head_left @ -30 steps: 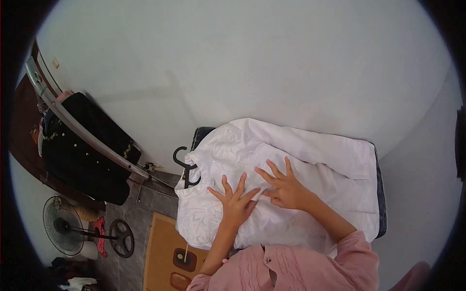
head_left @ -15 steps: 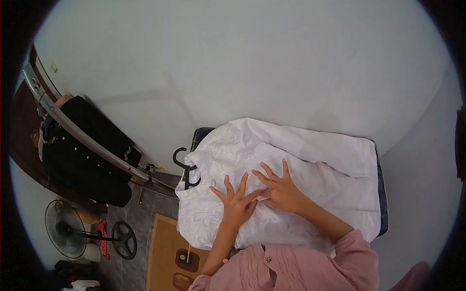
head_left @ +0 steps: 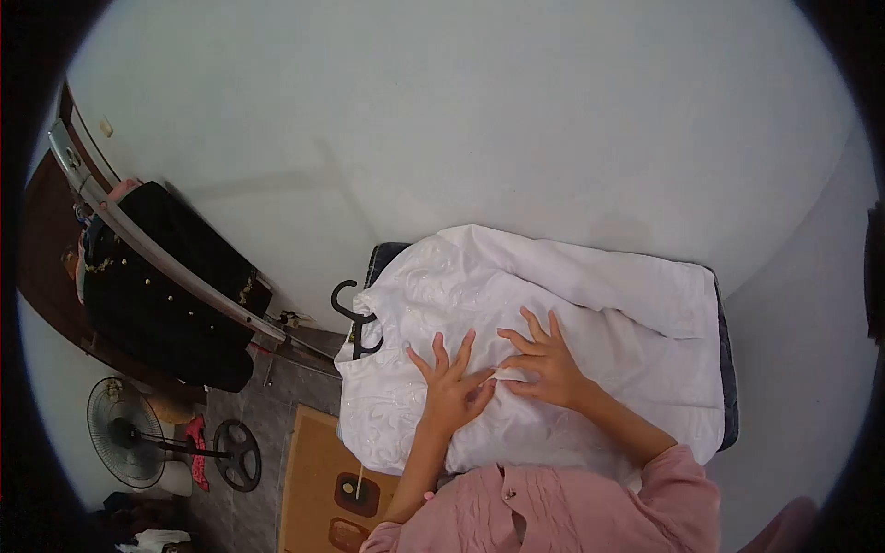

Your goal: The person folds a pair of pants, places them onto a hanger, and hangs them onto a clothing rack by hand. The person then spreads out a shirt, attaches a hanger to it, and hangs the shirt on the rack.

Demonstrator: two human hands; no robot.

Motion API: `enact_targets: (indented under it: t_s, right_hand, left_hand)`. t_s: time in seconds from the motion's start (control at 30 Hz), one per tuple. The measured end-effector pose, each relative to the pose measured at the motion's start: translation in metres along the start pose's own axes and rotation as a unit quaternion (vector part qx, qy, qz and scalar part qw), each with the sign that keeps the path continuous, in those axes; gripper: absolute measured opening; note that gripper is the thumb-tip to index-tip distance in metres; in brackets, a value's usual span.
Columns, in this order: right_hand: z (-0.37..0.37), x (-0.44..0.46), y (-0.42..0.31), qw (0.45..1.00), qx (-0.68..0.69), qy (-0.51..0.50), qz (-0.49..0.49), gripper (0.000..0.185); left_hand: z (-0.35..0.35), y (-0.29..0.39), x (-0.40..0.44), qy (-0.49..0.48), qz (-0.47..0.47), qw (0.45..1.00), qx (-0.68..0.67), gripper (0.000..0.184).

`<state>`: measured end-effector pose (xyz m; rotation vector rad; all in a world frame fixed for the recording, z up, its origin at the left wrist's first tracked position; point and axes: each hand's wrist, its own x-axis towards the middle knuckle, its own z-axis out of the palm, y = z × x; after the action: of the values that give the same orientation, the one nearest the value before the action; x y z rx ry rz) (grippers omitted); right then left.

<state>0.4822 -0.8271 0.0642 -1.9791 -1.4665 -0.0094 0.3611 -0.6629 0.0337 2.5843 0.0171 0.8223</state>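
Note:
A white embroidered garment [head_left: 590, 359] lies spread over a dark padded surface [head_left: 730, 369], its collar toward the left. A black hanger [head_left: 355, 316] pokes out of the collar. Over the middle of the garment, my left hand [head_left: 452, 392] pinches the white fabric between thumb and forefinger, the other fingers fanned out. Just to its right, my right hand [head_left: 553, 370] pinches the same part of the front, with its remaining fingers raised. A small fold of fabric stands up between the two pinches.
Black clothes [head_left: 152, 304] hang from a metal rail [head_left: 175, 258] at the left. Below them a standing fan [head_left: 124, 431] rests on the grey floor. A brown mat [head_left: 309, 479] lies at the lower left, and a pale wall [head_left: 553, 120] rises behind the garment.
My right hand has turned and its thumb and forefinger have drawn together on the fabric. A small fold now shows between my hands. My left hand has barely moved.

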Motion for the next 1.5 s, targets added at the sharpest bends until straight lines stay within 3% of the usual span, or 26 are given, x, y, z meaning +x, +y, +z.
enact_targets:
  t_s: [0.23, 0.5, 0.6, 0.7, 0.77, 0.93, 1.0, 1.1, 1.2, 1.37, 1.5]
  right_hand:
    - [0.009, -0.002, -0.002, 0.999, -0.029, -0.014, 0.033, 0.025]
    - [0.021, -0.010, -0.002, 0.977, -0.204, 0.054, -0.038, 0.015]
    - [0.022, -0.008, -0.005, 0.976, -0.208, 0.050, -0.036, 0.012]
    - [0.025, -0.009, 0.000, 0.975, -0.190, 0.104, -0.045, 0.014]
    - [0.025, -0.011, 0.003, 0.977, -0.173, 0.115, -0.054, 0.016]
    - [0.013, -0.005, 0.000, 0.976, -0.160, 0.118, -0.092, 0.021]
    - [-0.012, 0.003, -0.007, 0.993, -0.101, -0.033, -0.052, 0.021]
    - [-0.042, 0.011, -0.013, 0.992, -0.029, -0.123, -0.003, 0.024]
    - [-0.048, 0.034, -0.018, 0.990, -0.061, -0.129, -0.012, 0.029]
    - [-0.010, 0.106, -0.032, 0.984, -0.086, -0.130, -0.091, 0.030]
    - [0.080, 0.174, -0.028, 0.975, -0.082, -0.113, -0.171, 0.029]
  left_hand:
    - [0.004, -0.006, -0.005, -0.020, 0.036, 0.999, -0.021, 0.010]
    - [0.003, -0.007, -0.005, -0.035, 0.052, 0.998, -0.011, 0.010]
    - [0.006, -0.005, -0.007, -0.030, 0.093, 0.995, 0.000, 0.009]
    - [0.003, 0.004, -0.004, -0.001, 0.024, 1.000, 0.011, 0.010]
    - [0.003, 0.010, 0.002, 0.008, -0.077, 0.997, -0.015, 0.013]
    - [0.005, 0.002, -0.005, -0.010, -0.024, 0.999, 0.019, 0.016]
    - [0.002, 0.002, -0.005, -0.008, -0.031, 0.999, 0.021, 0.015]
    - [-0.012, 0.007, -0.005, -0.016, -0.036, 0.999, 0.021, 0.014]
    - [-0.035, 0.011, -0.012, 0.026, -0.066, 0.997, 0.001, 0.013]
    - [-0.063, -0.004, -0.046, 0.106, -0.226, 0.964, 0.094, 0.012]
    - [-0.080, -0.018, -0.063, 0.125, -0.360, 0.906, 0.183, 0.020]
